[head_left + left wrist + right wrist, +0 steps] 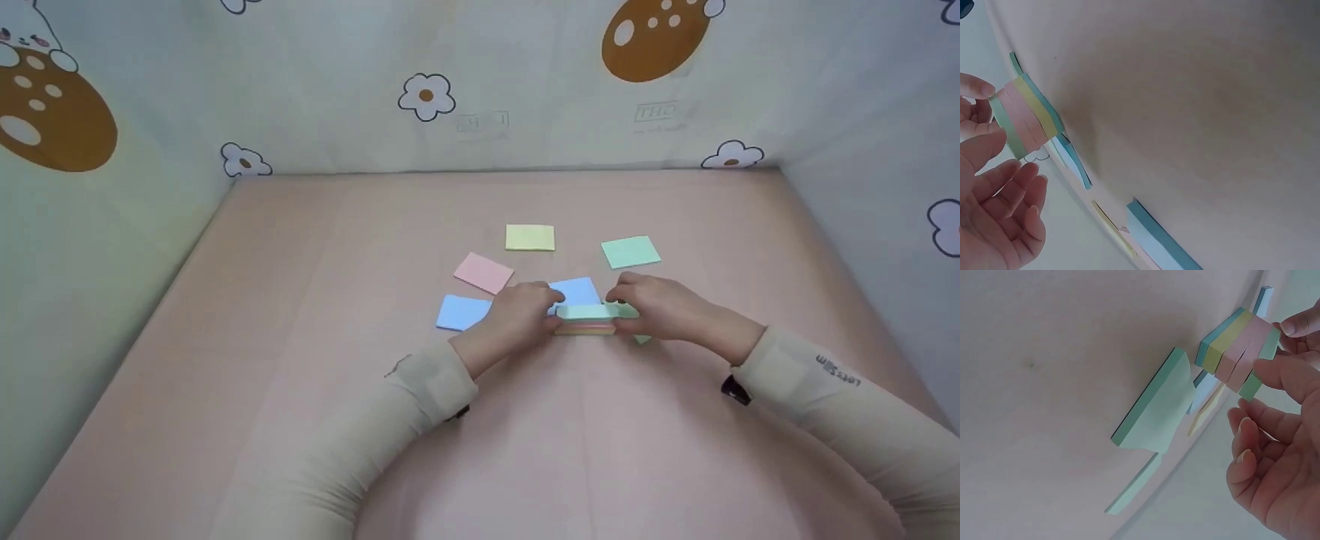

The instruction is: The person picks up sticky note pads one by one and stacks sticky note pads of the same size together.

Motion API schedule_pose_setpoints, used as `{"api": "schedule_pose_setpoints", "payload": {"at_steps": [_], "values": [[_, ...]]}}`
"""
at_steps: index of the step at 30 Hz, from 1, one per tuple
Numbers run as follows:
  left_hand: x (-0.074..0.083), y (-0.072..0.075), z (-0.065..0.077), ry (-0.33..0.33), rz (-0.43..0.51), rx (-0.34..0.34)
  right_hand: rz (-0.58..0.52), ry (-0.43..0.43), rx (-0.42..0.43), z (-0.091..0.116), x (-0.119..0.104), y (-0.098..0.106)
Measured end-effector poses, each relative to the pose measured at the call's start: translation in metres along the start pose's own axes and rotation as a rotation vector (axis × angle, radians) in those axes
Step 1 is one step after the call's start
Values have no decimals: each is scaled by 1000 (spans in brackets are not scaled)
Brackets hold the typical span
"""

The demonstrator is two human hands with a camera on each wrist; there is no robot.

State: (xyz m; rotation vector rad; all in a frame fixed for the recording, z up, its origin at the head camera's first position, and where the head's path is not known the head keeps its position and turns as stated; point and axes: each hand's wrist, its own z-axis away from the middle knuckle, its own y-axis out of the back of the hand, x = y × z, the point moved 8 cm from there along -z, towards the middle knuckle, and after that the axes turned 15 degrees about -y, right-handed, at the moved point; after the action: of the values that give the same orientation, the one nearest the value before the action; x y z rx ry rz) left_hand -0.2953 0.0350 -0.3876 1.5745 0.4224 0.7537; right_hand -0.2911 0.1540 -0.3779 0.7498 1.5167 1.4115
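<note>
Right of centre on the table (465,465), the stack (585,313) sits between left hand (510,313) and right hand (667,307): blue at the bottom, then yellow, two pinks, green on top. Main risk, my read: layers shearing. Edges aren't quite flush and a seam shows between the pinks in the right wrist view, so uneven thumb pressure, or one side letting go first, could slide the upper layers off. Squeezing hard end to end could bow the top one. Second risk: snagging neighbours. Rear blue pad (576,291) is just behind the stack, near green pad (1154,413) is by the right hand; a low sideways move could shove either. Left blue pad (459,312) is exposed to the left hand the same way. Can't tell if the stack's underside touches the table. Grip: left hand pinches the left end, thumb on the near side, spare fingers loosely curled off it. Right hand mirrors that at the right end, thumb on the upper layers. Neither is spread wide. Apart from the grip: yellow pad (529,238), far green pad (631,253), pink pad (483,272).
</note>
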Motion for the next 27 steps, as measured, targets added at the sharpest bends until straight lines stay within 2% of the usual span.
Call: {"api": "schedule_pose_setpoints", "payload": {"at_steps": [9, 17, 27], "values": [[-4, -6, -4, 19, -16, -30, 47, -39, -6, 1, 2, -2], [-6, -9, -5, 30, 18, -38, 30, -60, -56, -3, 3, -5], [-7, -9, -6, 42, 51, -36, 9, -42, -107, -7, 7, -8]]}}
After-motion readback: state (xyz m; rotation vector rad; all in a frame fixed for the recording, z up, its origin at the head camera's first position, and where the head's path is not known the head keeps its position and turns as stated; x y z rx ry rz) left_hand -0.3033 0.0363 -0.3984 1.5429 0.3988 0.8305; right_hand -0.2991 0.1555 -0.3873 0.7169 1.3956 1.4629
